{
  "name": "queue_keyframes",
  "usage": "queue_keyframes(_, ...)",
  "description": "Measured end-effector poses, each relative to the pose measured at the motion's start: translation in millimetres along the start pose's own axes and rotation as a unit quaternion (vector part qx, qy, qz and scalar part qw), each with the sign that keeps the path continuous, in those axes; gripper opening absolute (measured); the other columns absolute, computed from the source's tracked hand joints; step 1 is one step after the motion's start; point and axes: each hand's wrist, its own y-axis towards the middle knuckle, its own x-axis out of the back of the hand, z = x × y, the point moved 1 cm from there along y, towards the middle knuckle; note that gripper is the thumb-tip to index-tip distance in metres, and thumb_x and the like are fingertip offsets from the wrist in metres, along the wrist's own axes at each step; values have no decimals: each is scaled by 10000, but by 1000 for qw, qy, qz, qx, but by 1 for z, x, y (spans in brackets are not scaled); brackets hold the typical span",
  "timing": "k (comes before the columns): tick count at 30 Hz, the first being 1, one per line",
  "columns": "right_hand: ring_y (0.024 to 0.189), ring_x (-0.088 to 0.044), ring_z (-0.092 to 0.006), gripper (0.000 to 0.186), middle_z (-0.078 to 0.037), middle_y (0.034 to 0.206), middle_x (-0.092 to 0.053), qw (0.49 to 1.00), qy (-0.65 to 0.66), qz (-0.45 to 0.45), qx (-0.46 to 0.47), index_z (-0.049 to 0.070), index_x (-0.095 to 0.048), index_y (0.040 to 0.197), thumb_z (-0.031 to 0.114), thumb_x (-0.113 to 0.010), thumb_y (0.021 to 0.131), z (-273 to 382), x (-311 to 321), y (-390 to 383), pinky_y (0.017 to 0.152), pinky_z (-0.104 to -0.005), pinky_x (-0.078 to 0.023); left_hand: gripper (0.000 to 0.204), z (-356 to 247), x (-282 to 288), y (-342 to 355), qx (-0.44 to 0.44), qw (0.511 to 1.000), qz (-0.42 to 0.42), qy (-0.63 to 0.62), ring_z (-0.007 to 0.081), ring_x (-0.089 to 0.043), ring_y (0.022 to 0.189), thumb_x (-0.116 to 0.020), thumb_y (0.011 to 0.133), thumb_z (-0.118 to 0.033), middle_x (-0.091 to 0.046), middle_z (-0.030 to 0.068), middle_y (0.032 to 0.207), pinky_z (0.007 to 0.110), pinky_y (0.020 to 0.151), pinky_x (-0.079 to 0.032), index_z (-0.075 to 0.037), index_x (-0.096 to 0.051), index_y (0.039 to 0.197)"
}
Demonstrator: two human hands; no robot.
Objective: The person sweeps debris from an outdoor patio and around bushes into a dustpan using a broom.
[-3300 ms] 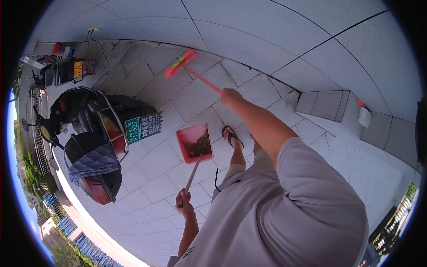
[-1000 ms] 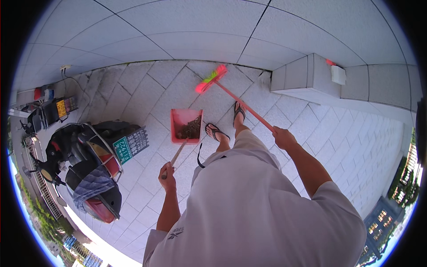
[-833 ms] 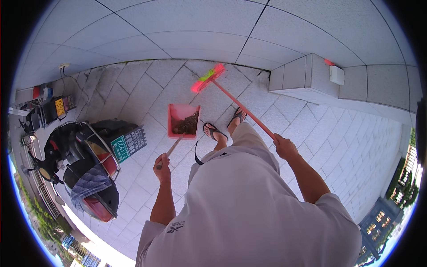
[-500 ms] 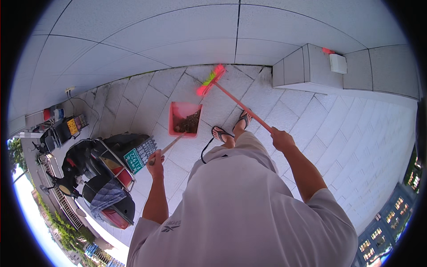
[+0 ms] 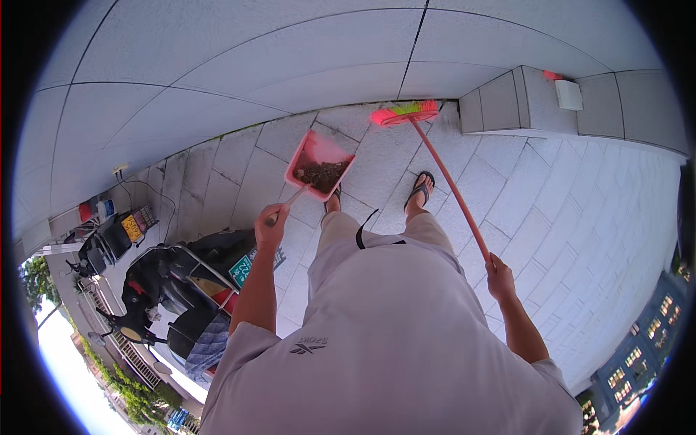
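My left hand [image 5: 270, 226] is closed round the handle of a pink dustpan [image 5: 297, 165]. Brown debris, like dry leaves and dirt, lies in the pan, which is in front of my left foot. My right hand [image 5: 499, 277] grips the long red handle of a broom [image 5: 455, 190], out to my right. The broom's head [image 5: 406, 113], with pink and yellow-green bristles, is close to the base of the wall. From this view I cannot tell whether the dustpan touches the floor.
A grey panelled wall [image 5: 304, 54] runs across the far side, with a jutting block [image 5: 500, 105] at right. Parked scooters [image 5: 181, 290] stand at left. A cable [image 5: 170, 199] hangs along the wall there. My sandalled right foot [image 5: 420, 190] rests on the paving slabs [image 5: 377, 152].
The broom head has swung right along the wall and turned. My dustpan has tilted and shifted slightly right and farther away. My feet have moved apart, and my right hand is lower and farther right.
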Motion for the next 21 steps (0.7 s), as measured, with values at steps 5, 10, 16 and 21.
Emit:
queue_keyframes(5, 497, -597, -183, 450, -90, 666, -645, 940, 265, 45, -211, 52, -678, 1448, 356, -568, 1135, 157, -74, 1, 431, -390, -499, 235, 13, 6, 97, -87, 991, 99, -22, 205, -760, 958, -845, 971, -224, -805, 113, 1028, 349, 875, -585, -7, -784, 1037)
queue_keyframes(10, 514, -579, -180, 554, -92, 774, -635, 875, 410, 81, -246, 89, -485, 1632, 287, -522, 1116, 298, -137, 24, 442, -379, -521, 253, 11, -10, 187, -97, 977, 187, 19, 280, -777, 975, -855, 952, -257, -804, 137, 1047, 376, 873, -595, -30, -790, 1044)
queue_keyframes(16, 503, -550, -164, 476, -68, 749, -598, 816, 498, 83, -281, 113, -536, 1564, 303, -487, 1130, 375, -161, 57, 432, -385, -517, 333, -5, -51, 242, -148, 952, 258, 72, 370, -767, 1033, -843, 951, -364, -792, 169, 1088, 419, 891, -596, -48, -800, 1046)
queue_keyframes(21, 474, -535, -155, 407, -39, 684, -531, 865, 417, 78, -268, 92, -554, 1472, 308, -472, 1137, 415, -193, 34, 387, -390, -521, 369, -5, -79, 263, -177, 941, 269, 105, 399, -750, 1038, -808, 967, -427, -784, 162, 1102, 462, 885, -591, -62, -800, 1026)
